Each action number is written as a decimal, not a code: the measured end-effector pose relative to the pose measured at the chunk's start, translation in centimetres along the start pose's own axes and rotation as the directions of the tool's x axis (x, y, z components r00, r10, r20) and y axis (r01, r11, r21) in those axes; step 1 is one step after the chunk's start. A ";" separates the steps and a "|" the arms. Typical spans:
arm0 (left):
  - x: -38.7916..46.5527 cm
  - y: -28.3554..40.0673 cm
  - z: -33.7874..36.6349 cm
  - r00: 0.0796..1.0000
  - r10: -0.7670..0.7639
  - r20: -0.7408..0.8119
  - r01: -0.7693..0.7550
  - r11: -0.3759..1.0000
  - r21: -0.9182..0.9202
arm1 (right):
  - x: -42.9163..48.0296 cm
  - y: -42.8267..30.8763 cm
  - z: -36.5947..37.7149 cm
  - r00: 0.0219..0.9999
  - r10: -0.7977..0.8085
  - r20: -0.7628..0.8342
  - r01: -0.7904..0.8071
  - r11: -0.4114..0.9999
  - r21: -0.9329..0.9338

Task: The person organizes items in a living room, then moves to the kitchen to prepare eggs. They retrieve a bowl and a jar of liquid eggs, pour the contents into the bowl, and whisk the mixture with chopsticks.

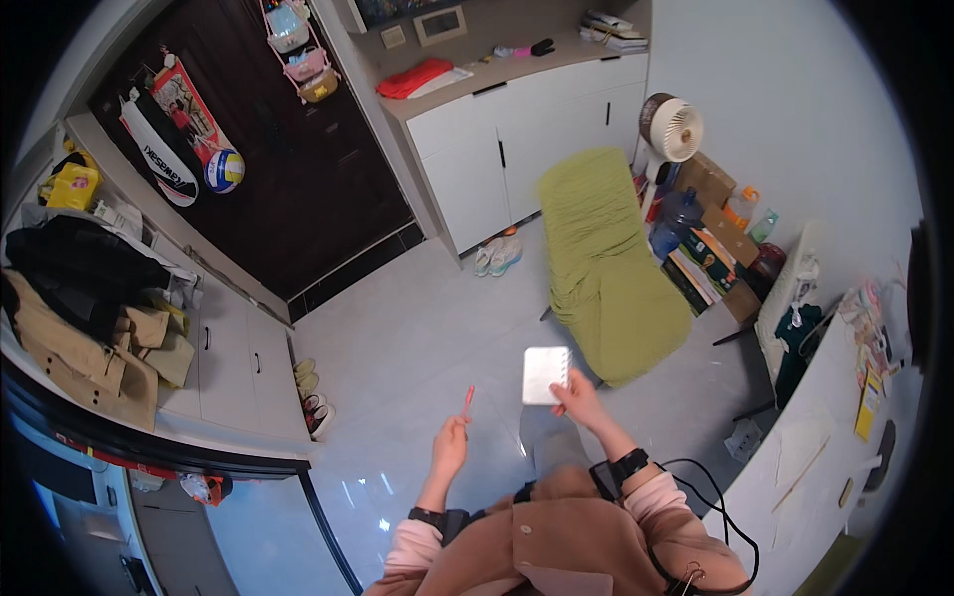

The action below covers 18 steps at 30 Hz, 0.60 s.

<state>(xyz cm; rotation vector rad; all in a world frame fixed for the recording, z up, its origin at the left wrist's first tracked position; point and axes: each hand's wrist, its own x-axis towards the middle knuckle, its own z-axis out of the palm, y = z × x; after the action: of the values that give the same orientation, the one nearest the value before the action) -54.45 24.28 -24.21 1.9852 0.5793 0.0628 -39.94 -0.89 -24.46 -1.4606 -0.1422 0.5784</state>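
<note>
My left hand (pixel 451 441) is closed around a thin red pen (pixel 469 401), which points up and away from me. My right hand (pixel 578 400) grips a small spiral-bound notepad (pixel 545 375) by its lower right corner, with the thumb on the page. The pale page faces up and its wire binding runs along the right edge. Pen and notepad are apart, both held over the grey tiled floor. Black bands circle both wrists.
A green-covered lounge chair (pixel 611 268) stands ahead, with a fan (pixel 674 130), boxes and bottles to its right. A white desk (pixel 782 477) is at my right. Shoes (pixel 498 255) lie by the white cabinet (pixel 462 194). A cabinet with piled coats (pixel 82 298) is at the left.
</note>
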 end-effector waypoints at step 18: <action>48.3 21.0 -4.5 0.898 0.410 0.158 -0.235 0.753 -0.615 | 42.2 -20.8 5.5 0.838 -0.538 0.094 0.520 0.734 -0.436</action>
<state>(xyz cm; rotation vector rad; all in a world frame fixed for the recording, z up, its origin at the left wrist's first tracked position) -5.30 40.90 -13.96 1.4240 -0.0045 0.1498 -0.30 23.03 -14.39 -1.7736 -0.6821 0.0344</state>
